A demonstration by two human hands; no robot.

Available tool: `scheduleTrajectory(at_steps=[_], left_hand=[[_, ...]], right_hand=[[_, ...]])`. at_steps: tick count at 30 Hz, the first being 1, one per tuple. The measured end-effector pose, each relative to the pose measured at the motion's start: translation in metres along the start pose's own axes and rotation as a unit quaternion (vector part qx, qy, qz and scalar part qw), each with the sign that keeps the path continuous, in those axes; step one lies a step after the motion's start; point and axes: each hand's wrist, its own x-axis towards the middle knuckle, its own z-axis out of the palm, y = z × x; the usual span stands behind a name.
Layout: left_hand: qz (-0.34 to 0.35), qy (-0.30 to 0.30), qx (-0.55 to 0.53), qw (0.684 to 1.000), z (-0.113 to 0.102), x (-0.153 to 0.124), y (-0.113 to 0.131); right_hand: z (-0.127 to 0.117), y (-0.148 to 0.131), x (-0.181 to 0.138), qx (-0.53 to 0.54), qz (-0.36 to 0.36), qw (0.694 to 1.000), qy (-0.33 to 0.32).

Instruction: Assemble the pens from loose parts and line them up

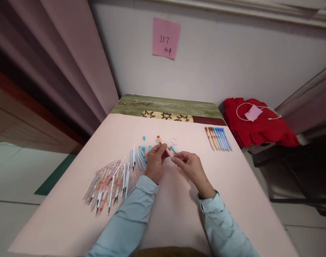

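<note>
My left hand (155, 161) is closed around a peach-coloured pen barrel with a brown cap (161, 141), held tilted above the pink table (72, 210). My right hand (189, 166) pinches the pen's lower end, where its fingertips meet the barrel near a small blue part (174, 149). To the left of my hands lies a heap of loose pen parts (109, 182): clear barrels, white refills and blue pieces. A neat row of assembled pens (218, 138), some brown and some blue, lies at the far right of the table.
Small blue caps (143, 137) are scattered ahead of my hands. A patterned cloth (167, 109) covers the table's far end against the wall. A pink note (165, 38) hangs on the wall. A red cushion with a white cable (256, 123) sits to the right.
</note>
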Motion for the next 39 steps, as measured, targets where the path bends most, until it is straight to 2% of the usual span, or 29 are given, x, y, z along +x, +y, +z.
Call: scheduleTrajectory(at_steps=[6,12,18,25,27,30,32,33,35,36,37,39], left_hand=[[-0.001,-0.001,0.027,1.0,0.001,-0.003,0.0],[0.003,-0.038,0.07,0.997,0.001,-0.005,0.0],[0.031,0.018,0.083,0.996,0.0,-0.004,-0.001],[0.075,0.021,0.127,0.989,0.006,-0.009,-0.012],[0.099,0.045,0.137,0.985,0.011,-0.016,-0.013],[0.136,0.083,0.164,0.973,0.016,-0.038,-0.011],[0.132,0.052,0.189,0.972,0.016,-0.058,-0.009],[0.11,0.002,0.206,0.972,0.014,-0.069,-0.007],[0.041,-0.102,0.234,0.966,0.007,-0.084,0.0],[0.015,-0.129,0.246,0.961,0.003,-0.086,0.005],[0.003,-0.135,0.258,0.957,-0.002,-0.085,0.011],[0.028,-0.09,0.291,0.952,-0.01,-0.069,0.029]], right_hand=[[0.003,0.0,0.0,0.008,-0.009,1.0,-0.015],[0.006,0.001,0.001,0.009,-0.008,1.0,-0.015],[0.005,0.001,0.002,0.042,-0.009,0.999,-0.027],[0.007,0.008,0.006,0.072,-0.024,0.996,-0.044],[0.008,0.008,0.007,0.091,-0.027,0.995,-0.028],[0.009,0.006,0.002,0.161,-0.039,0.984,0.067],[0.009,0.008,-0.006,0.184,-0.046,0.973,0.133],[0.01,0.011,-0.01,0.18,-0.044,0.972,0.145],[0.012,0.02,-0.019,0.167,-0.035,0.976,0.135],[0.013,0.026,-0.022,0.158,-0.032,0.979,0.125],[0.015,0.031,-0.026,0.151,-0.03,0.981,0.122],[0.018,0.039,-0.03,0.136,-0.026,0.984,0.109]])
